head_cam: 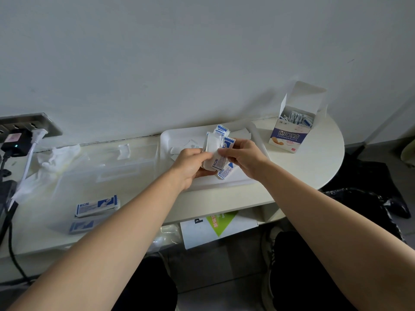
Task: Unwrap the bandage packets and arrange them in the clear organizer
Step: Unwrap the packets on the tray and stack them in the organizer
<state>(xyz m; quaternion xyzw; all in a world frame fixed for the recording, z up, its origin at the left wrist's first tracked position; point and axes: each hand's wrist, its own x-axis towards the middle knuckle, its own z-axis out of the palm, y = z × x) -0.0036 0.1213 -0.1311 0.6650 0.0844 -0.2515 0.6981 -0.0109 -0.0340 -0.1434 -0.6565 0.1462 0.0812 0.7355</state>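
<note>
Both forearms (pixel 125 221) reach in from the bottom of the frame to the centre. There my left hand (pixel 190 167) curls its fingers round a bunch of bandage packets (pixel 211 151), and my right hand (pixel 243 158) pinches one wrapper's edge between thumb and forefinger. Beneath them lies the white tray (pixel 235 179). Left of it sits the clear organizer (pixel 125 158); the open bandage box (pixel 289 138) stands at right.
</note>
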